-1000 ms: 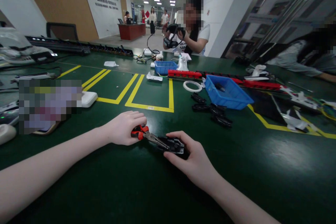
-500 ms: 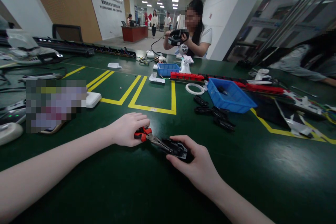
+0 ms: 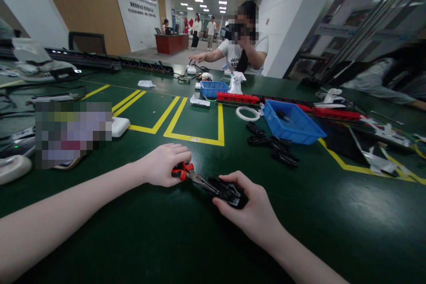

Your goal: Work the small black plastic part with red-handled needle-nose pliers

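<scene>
Head view: left hand [image 3: 168, 164] clamped around red-handled needle-nose pliers [image 3: 199, 179]; nose overlaps the left end of a black plastic housing [image 3: 228, 191], can't tell if it's gripping. Right hand [image 3: 253, 202] has the housing's other end between thumb and fingers. Housing sits front and center, over the green table [image 3: 166, 235]. Beyond, right: loose pile of similar black parts [image 3: 274, 144], just beside a blue bin [image 3: 289, 136]. White tape roll [image 3: 249, 120] left of bin. Yellow tape outline [image 3: 193, 139] ahead of the left hand. Co-worker [image 3: 246, 55] across the table, one arm reaching out.
</scene>
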A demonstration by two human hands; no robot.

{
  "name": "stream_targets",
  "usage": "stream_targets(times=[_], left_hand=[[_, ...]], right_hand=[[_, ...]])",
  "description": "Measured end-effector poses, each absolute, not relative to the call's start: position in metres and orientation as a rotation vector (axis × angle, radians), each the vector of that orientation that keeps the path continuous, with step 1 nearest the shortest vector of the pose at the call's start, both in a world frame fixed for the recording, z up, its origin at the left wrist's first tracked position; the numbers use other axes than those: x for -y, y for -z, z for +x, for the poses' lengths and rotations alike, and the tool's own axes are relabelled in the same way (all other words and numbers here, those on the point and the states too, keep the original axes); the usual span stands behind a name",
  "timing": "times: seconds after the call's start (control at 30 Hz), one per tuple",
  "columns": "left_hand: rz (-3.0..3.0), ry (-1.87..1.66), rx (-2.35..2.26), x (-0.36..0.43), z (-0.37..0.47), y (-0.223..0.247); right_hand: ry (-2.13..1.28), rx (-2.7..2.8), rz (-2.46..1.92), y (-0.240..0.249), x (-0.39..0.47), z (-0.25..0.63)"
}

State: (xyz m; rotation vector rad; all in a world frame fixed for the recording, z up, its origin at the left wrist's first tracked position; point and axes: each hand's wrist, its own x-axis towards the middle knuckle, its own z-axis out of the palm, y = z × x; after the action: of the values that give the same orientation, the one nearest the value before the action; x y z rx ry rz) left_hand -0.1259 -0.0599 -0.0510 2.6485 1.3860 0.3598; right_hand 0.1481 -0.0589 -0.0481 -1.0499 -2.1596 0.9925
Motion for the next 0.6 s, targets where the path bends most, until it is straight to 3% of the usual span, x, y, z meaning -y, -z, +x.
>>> stream_targets(times=[0.6], left_hand=[[2.658, -0.401, -1.337, 0.0575, -0.1292, 0.0559]], right_hand=[[-0.758, 2.200, -0.955, 0.0496, 0.0604, 0.1466]])
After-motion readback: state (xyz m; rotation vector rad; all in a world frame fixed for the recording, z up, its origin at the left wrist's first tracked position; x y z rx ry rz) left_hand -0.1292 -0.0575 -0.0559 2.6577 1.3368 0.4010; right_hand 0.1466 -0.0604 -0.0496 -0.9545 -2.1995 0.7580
